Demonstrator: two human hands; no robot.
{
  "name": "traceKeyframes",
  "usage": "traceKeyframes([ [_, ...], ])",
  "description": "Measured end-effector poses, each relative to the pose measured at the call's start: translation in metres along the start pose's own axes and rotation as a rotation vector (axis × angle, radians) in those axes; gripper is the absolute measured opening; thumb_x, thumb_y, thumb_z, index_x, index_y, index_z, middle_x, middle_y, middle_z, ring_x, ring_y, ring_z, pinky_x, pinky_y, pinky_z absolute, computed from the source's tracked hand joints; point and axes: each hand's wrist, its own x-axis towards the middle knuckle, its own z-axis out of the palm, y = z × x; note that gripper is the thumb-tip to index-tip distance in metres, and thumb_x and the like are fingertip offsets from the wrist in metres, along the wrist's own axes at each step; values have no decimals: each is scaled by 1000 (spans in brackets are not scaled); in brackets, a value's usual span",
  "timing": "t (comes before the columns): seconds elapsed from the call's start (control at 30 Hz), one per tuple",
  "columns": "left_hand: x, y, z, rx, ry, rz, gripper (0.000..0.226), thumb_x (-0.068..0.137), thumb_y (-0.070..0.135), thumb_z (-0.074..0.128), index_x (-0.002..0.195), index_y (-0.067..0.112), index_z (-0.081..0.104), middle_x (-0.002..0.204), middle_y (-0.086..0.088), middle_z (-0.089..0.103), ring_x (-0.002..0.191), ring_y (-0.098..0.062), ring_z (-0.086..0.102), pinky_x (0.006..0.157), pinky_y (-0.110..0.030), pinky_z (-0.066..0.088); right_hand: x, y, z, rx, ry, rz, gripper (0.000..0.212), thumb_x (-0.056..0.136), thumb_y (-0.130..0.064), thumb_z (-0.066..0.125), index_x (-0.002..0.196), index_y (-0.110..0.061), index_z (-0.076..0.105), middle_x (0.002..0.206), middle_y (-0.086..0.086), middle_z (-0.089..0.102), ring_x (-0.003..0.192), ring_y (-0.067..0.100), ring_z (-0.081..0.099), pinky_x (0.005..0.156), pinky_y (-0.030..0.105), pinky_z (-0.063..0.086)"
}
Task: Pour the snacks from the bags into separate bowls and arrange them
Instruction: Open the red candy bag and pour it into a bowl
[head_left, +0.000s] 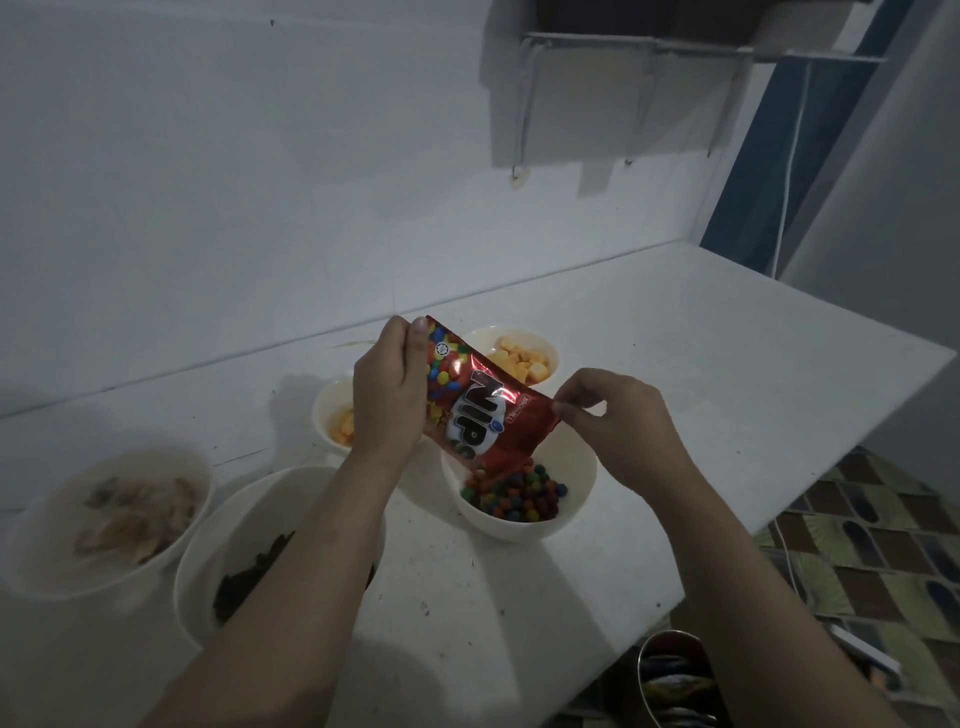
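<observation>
Above the white bowl (519, 499) nearest the table's front edge, a red Nips bag (470, 402) is held tilted, its long axis running from upper left to lower right, the torn mouth at the low end directly over the bowl's interior. The left hand (389, 395) grips the bag's upper, closed end, fingers and thumb curled round its edge; the right hand (613, 421) pinches the bag's lower right corner between thumb and fingertips, holding the mouth spread. Coloured candies (519, 496) already lie heaped in the bowl, and a few appear at the mouth, though blur makes it hard to tell whether they are falling or resting. The bag's mouth sits just above the heap, slightly toward the bowl's left rim, so the pour line falls inside the wall; a steeper tilt, raised from the left hand's end, would likely empty what remains. Four other bowls stand on the white table (727, 389): two behind with pale yellow pieces (519, 358) (337, 415), one at left with dark contents (270, 545), and one at far left with light-brown pieces (109, 514). Pouring seems near its end; arranging is judged still to come.
</observation>
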Motion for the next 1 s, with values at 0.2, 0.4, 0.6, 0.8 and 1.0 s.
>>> traceKeyframes([
  [0.2, 2, 0, -2, 26, 7, 8, 35, 98, 47, 33, 90, 16, 46, 76, 12, 55, 76, -5, 62, 63, -18, 51, -2, 1, 9, 59, 32, 37, 5, 92, -21, 65, 89, -22, 69, 83, -17, 63, 80, -4, 55, 65, 8, 35],
  [0.4, 5, 3, -5, 18, 5, 26, 31, 100, 44, 35, 89, 17, 46, 75, 10, 56, 76, -5, 63, 63, -20, 53, -2, -6, 5, -10, -30, 25, 6, 94, -20, 62, 93, -23, 66, 87, -15, 61, 82, -1, 53, 66, 5, 33],
  [0.6, 1, 8, -1, 70, -39, 137, 28, 102, 41, 38, 85, 20, 46, 73, 10, 56, 75, -6, 62, 64, -20, 52, 0, -29, 13, 79, -118, -49, 18, 99, -22, 53, 110, -23, 67, 92, -20, 57, 91, 1, 54, 74, 12, 38],
  [0.8, -2, 24, 5, 29, -88, 247, 34, 103, 27, 43, 72, 14, 42, 62, 9, 42, 60, -8, 42, 57, -21, 34, 14, -64, 28, 250, -1, -127, 26, 102, -29, 46, 108, -21, 70, 87, -18, 63, 78, -6, 56, 66, 0, 38],
  [1.0, -7, 18, 11, 125, -30, 168, 35, 95, 50, 41, 92, 17, 52, 95, 5, 51, 95, -14, 46, 86, -30, 33, 14, -58, 30, 325, 101, -99, 28, 103, -26, 46, 109, -20, 73, 83, -21, 63, 77, -5, 59, 68, 0, 42],
])
